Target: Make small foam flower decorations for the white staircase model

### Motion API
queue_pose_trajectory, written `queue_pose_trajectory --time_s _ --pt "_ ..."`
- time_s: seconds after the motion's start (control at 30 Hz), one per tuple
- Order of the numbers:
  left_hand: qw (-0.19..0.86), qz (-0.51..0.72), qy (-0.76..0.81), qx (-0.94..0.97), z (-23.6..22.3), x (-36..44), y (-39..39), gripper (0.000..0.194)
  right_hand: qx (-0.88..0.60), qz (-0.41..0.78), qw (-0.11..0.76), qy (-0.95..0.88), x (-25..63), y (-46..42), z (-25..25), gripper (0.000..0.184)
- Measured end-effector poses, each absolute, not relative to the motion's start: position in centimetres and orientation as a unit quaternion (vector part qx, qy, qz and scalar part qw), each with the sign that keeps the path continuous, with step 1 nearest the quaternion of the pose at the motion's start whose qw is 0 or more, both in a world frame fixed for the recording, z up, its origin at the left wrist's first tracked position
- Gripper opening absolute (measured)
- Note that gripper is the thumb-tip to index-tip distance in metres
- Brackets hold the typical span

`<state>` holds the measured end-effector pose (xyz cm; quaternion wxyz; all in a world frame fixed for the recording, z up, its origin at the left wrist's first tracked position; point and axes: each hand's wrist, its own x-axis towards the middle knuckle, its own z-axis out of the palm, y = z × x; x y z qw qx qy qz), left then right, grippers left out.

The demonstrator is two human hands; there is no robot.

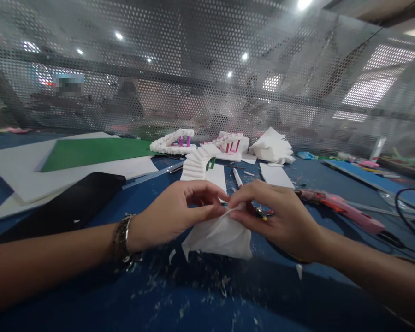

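Note:
A thin white tissue (221, 237) hangs gathered at its top between my two hands, its lower edge spread just over the blue tabletop. My left hand (180, 207) pinches the gathered part from the left, thumb and index finger together. From the right, my right hand (273, 212) pinches the same spot with thumb and index finger. Behind the hands stands a small curved stair of white steps (197, 163) with green posts. A white pen-like stick (237, 177) lies just beyond my fingers.
A pink glue gun (349, 212) with a cable lies at right. Left are a black phone-like slab (65, 203), white sheets (17, 170) and green sheet (97, 152). White models (173, 142) and stacked tissues (272, 145) stand before a perforated metal screen (193, 69). White scraps litter the front.

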<state>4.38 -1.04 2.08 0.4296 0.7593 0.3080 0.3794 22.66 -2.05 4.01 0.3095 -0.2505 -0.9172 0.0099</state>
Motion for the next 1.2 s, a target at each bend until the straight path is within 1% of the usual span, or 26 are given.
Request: queue_pose_trajectory --time_s 0.1,0.2,0.33,0.43,0.53,0.63,0.7,0.73,0.83,0.87,0.9,1.0,1.1,1.13,1.2 --pt "0.419 0.382 0.311 0.763 1.9 4.4 -1.0 0.012 -0.268 0.03 0.309 -0.912 22.6 -2.0 3.9 0.003" --pt "0.446 0.378 0.301 0.754 1.8 4.4 -1.0 0.012 -0.269 0.041 0.311 -0.911 22.6 -1.9 3.7 0.005" --pt "0.453 0.363 0.295 0.759 1.7 4.4 -1.0 0.017 -0.276 0.034 0.328 -0.903 22.6 -2.0 3.7 0.006" --pt "0.444 0.355 0.308 0.763 1.9 4.3 -0.9 0.015 -0.268 0.025 0.334 -0.903 22.8 -1.9 3.8 0.006" --pt "0.405 0.361 0.326 0.774 2.2 4.1 -0.4 0.011 -0.227 -0.032 0.315 -0.921 23.2 -1.7 4.1 0.007" --pt "0.359 0.383 0.347 0.777 2.5 3.7 0.2 0.01 -0.153 -0.137 0.248 -0.947 23.6 -1.5 4.3 0.008" --pt "0.342 0.388 0.358 0.777 2.6 3.6 0.5 0.008 -0.151 -0.176 0.231 -0.945 23.6 -1.4 4.2 0.005" --pt "0.335 0.391 0.358 0.779 2.6 3.5 0.6 0.008 -0.178 -0.171 0.245 -0.938 23.6 -1.4 4.1 0.006" --pt "0.297 0.409 0.341 0.793 2.6 3.6 0.1 0.008 -0.285 -0.073 0.322 -0.9 23.1 -1.4 3.9 0.031" --pt "0.275 0.413 0.33 0.803 2.7 3.6 -0.2 0.008 -0.305 -0.034 0.33 -0.892 22.9 -1.4 3.9 0.034" --pt "0.253 0.415 0.317 0.815 2.7 3.7 -0.5 0.009 -0.314 -0.003 0.331 -0.89 22.6 -1.4 3.9 0.029" --pt "0.205 0.412 0.274 0.844 3.0 3.7 -1.2 0.018 -0.306 0.037 0.323 -0.895 21.8 -1.4 4.1 0.007" --pt "0.199 0.429 0.271 0.838 3.2 3.5 -1.0 0.031 -0.296 0.045 0.339 -0.892 21.4 -1.3 4.5 0.006" --pt "0.2 0.43 0.279 0.835 3.3 3.4 -0.8 0.031 -0.298 0.048 0.345 -0.889 21.4 -1.2 4.6 0.006" --pt "0.193 0.419 0.302 0.834 3.5 3.3 -0.4 0.019 -0.299 0.046 0.354 -0.885 21.4 -0.9 4.9 0.006"
